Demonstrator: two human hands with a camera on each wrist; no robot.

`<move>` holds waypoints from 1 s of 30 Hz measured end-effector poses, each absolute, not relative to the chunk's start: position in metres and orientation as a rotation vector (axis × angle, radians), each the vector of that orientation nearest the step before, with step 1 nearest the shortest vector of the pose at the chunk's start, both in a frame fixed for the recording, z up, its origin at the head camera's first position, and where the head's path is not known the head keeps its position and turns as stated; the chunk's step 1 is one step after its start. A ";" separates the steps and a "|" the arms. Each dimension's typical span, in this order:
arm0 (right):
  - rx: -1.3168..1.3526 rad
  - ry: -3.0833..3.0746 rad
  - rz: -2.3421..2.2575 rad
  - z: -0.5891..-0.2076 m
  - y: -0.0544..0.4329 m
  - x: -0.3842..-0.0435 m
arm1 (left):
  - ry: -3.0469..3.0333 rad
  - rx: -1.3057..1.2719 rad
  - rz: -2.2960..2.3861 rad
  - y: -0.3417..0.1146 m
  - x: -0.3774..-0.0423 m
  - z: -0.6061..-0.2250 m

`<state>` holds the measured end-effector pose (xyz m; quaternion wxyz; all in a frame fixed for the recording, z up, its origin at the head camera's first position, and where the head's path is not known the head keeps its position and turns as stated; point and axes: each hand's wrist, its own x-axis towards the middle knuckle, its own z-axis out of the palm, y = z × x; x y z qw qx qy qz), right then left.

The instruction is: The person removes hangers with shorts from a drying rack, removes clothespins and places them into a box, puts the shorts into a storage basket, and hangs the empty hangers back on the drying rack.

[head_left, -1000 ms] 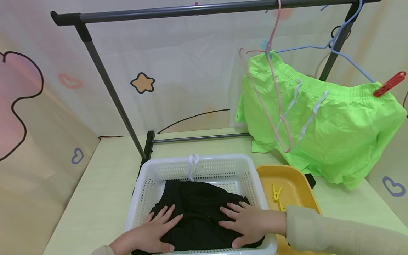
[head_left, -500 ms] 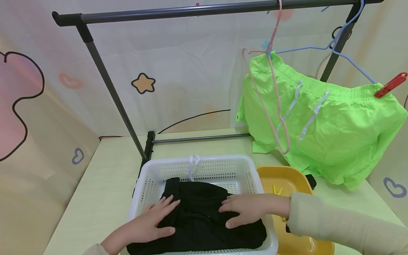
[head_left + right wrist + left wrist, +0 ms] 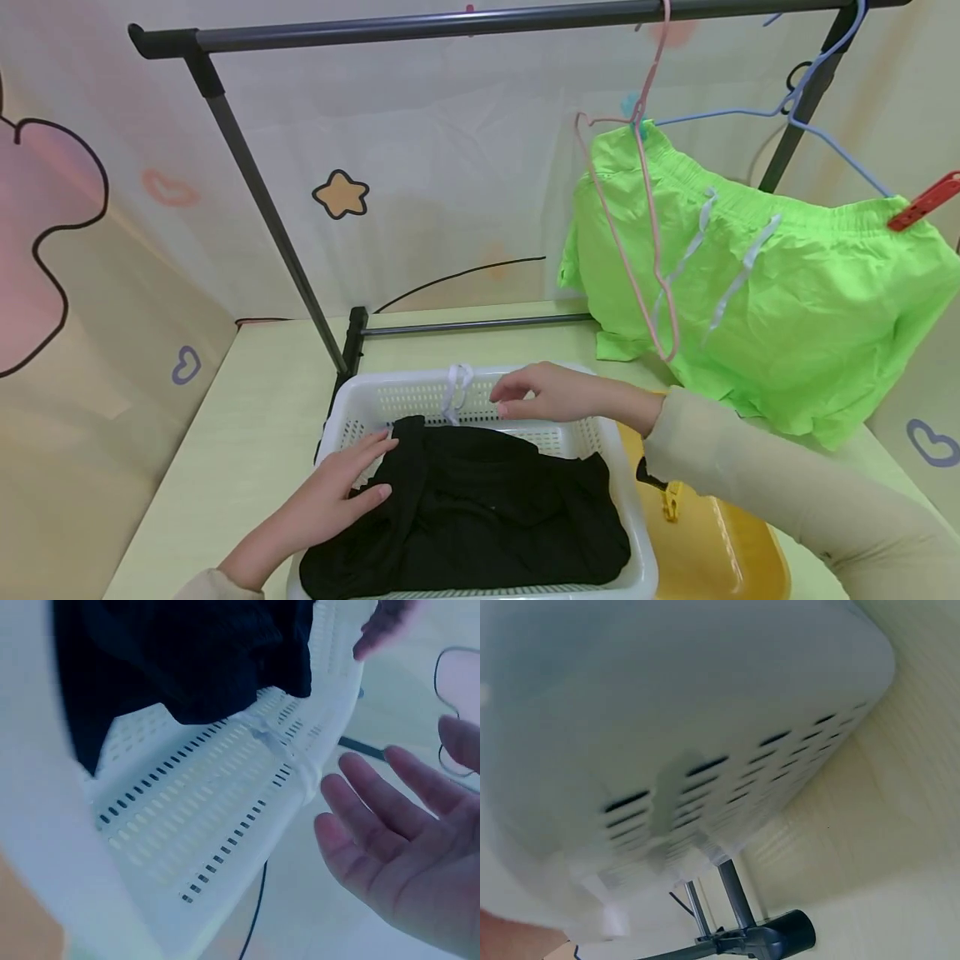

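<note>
A folded black garment (image 3: 495, 508) lies in the white perforated basket (image 3: 517, 381); its exact kind is not plain. My left hand (image 3: 330, 492) is at the basket's left side, fingers extended, thumb and fingertips at the garment's left edge; whether they touch it I cannot tell. My right hand (image 3: 551, 392) is over the basket's far right part, above the garment's far side. Its fingers are loosely bent and hold nothing, and in the right wrist view the palm (image 3: 427, 862) shows bare. A white cord (image 3: 289, 750) loops over the basket's far rim.
Bright green shorts (image 3: 780, 308) hang on a blue hanger (image 3: 832, 137) with a red clothespin (image 3: 926, 200). A pink hanger (image 3: 648, 225) dangles from the dark rack bar (image 3: 427, 27). Right of the basket is a yellow tray (image 3: 720, 550) with a yellow clothespin (image 3: 670, 502).
My right hand has lifted off the black garment and moved away toward the basket's far rim. My left hand has slid a little left and away, to the garment's edge.
</note>
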<state>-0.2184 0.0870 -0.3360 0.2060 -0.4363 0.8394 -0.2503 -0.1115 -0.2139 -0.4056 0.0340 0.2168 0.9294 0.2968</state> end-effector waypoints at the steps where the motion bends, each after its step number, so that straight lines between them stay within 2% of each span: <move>1: -1.182 2.347 -0.732 -0.336 0.085 -0.223 | 2.859 0.660 0.922 -0.215 -0.112 -0.406; 13: -0.800 2.458 -0.944 -0.352 0.058 -0.267 | 2.869 0.653 0.996 -0.216 -0.109 -0.407; 30: -0.412 2.359 -0.978 -0.371 0.018 -0.301 | 2.879 0.676 0.996 -0.218 -0.111 -0.409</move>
